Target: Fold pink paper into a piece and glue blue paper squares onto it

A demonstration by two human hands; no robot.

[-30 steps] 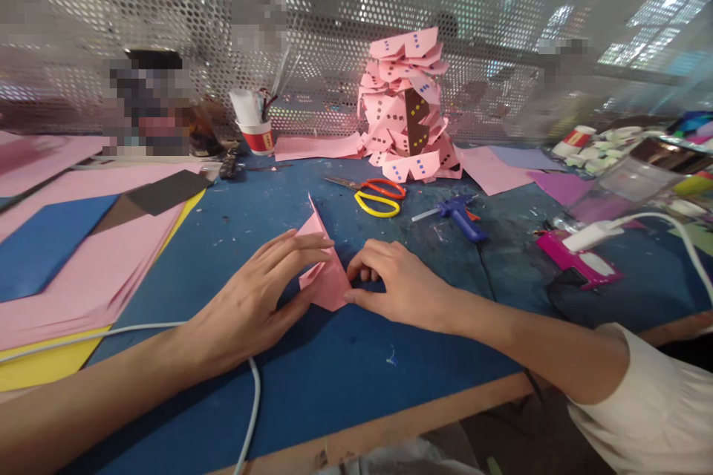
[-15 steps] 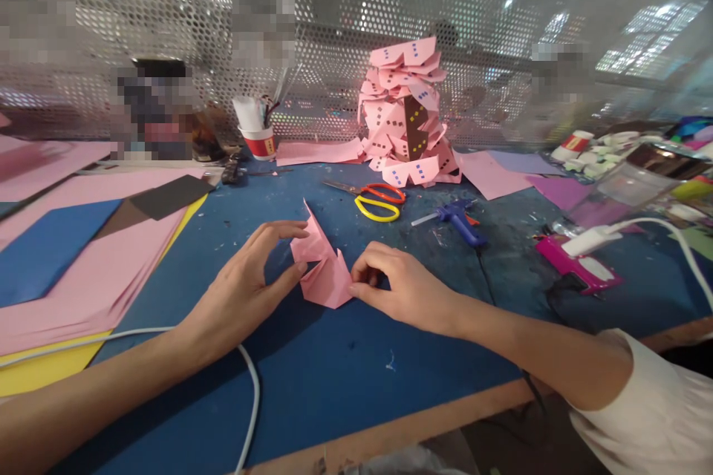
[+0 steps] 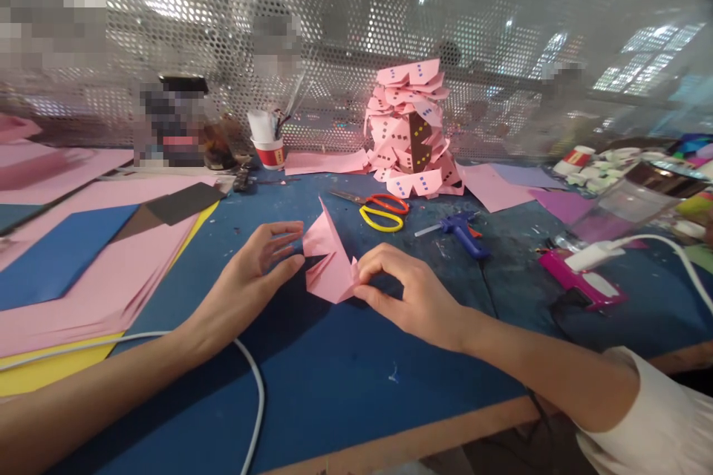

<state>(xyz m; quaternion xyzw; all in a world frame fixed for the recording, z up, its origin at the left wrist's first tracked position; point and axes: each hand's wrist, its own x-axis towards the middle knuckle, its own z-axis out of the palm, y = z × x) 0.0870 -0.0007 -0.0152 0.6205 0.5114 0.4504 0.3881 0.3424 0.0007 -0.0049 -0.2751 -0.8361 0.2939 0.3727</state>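
A folded pink paper piece [image 3: 330, 256] with a tall pointed flap and a slit on its left side rests on the blue tabletop [image 3: 334, 364]. My right hand [image 3: 409, 286] pinches its right corner between thumb and fingertips. To the left of the paper is my left hand [image 3: 259, 267], its fingers apart, the tips close to the paper's left edge and holding nothing. Just behind the paper lie scissors [image 3: 380, 211] with one red and one yellow handle loop. A blue glue gun [image 3: 463, 232] lies beyond my right hand.
A stack of dotted pink paper pieces [image 3: 393, 133] stands at the back by the perforated metal screen [image 3: 334, 22]. Pink sheets [image 3: 128, 278] are piled at left, under a blue sheet [image 3: 67, 252]. A white cable [image 3: 257, 378] crosses near my left forearm. A magenta device [image 3: 582, 280] lies at right.
My left hand has let go of the paper's left edge and drawn slightly away. My right hand still pinches the right corner. The whole view has shifted a little.
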